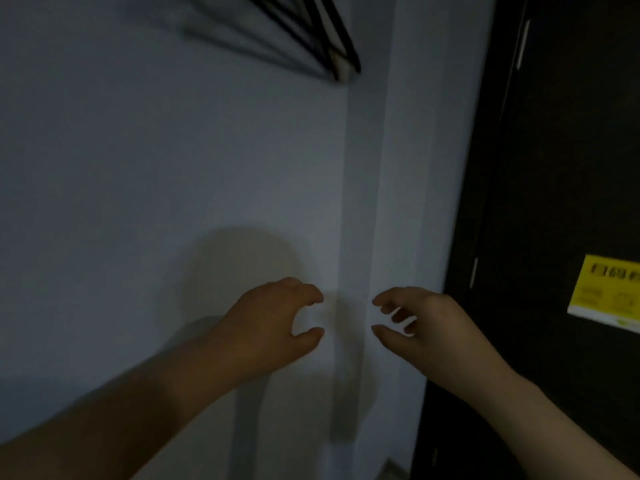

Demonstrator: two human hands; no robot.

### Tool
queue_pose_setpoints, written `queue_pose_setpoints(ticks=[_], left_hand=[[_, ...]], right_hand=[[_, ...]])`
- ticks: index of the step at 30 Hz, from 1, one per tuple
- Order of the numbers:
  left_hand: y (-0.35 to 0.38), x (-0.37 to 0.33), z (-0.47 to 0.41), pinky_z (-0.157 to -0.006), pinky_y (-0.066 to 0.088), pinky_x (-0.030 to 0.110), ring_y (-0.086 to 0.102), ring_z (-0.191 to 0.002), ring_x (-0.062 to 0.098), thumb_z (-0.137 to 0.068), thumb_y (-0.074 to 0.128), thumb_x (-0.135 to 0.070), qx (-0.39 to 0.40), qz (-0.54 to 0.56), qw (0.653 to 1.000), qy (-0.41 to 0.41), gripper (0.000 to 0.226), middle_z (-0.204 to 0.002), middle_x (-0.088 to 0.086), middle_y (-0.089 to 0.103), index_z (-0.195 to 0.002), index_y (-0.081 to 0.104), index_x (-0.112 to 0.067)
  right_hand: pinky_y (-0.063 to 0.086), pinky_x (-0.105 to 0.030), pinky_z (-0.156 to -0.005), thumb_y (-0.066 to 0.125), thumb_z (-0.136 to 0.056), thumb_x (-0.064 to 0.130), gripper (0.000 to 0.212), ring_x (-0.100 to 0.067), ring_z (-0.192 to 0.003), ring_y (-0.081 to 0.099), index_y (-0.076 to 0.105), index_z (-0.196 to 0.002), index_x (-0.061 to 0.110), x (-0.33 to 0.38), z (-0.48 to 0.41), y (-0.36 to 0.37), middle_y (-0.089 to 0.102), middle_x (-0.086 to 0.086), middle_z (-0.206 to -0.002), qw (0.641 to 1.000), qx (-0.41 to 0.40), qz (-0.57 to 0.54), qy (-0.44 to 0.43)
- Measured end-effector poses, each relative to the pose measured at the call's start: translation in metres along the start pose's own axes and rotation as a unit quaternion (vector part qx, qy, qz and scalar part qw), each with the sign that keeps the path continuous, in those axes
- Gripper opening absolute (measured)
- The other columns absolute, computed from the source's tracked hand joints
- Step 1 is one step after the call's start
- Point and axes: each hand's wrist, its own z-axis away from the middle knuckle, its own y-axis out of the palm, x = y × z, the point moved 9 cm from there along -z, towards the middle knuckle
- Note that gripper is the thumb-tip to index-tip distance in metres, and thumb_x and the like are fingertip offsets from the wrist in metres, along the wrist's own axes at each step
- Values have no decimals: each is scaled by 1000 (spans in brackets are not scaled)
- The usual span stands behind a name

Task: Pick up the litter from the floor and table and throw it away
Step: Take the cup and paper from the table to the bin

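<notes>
From your head camera, your left hand (273,323) and right hand (420,327) are raised side by side before a plain pale grey wall (138,168), fingers (311,296) curled loosely apart, holding nothing. No litter shows here, so you cannot tell where it lies. A dark door (554,168) with a yellow rectangular sticker (606,292) stands right; blurred dark hangers (311,36) hang above.

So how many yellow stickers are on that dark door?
1. The yellow sticker sits at the right edge of the dark door, partly cut off by the picture; more could lie outside the view.
</notes>
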Motion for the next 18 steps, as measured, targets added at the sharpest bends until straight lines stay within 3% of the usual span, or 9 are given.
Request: queue_pose_setpoints(ticks=[3,5,10,15,18], left_hand=[[-65,-11,-5,-71,28,-4,45,-84,-9,-85,61,-45,-39,-17,999,-9,43,-106,-20,48,-126,53,-33],[-101,-19,-7,-73,31,-2,46,-90,-9,-85,60,-47,-60,-34,997,-16,42,-108,-21,50,-125,53,-35],[-173,-34,-8,-72,37,4,48,-92,-10,-83,55,-53,-108,-99,988,-52,41,-110,-27,52,-122,51,-43],[-227,-45,17,-89,45,16,51,-99,-7,-83,58,-50,-178,-150,963,-134,40,-111,-25,55,-121,54,-39],[-246,-54,40,-90,45,16,52,-100,-7,-83,57,-51,-201,-196,941,-190,41,-113,-25,55,-122,54,-39]], right_hand=[[48,-11,-78,69,-82,37,34,4,-88,56,62,-115,34,42,-18,-49,58,22,-99,998,-42,-14,-48],[50,-15,-79,68,-82,40,33,4,-88,56,61,-114,36,66,-29,-76,57,24,-98,994,-69,-12,-81],[46,-10,-74,59,-80,50,36,10,-89,53,57,-115,43,109,-55,-122,54,29,-96,980,-101,-25,-168],[47,-16,-83,66,-81,42,32,8,-93,53,61,-113,38,139,-76,-144,59,25,-96,957,-99,-105,-253],[46,-14,-84,67,-81,41,33,10,-97,52,62,-113,37,158,-82,-141,60,24,-98,937,-75,-149,-306]])
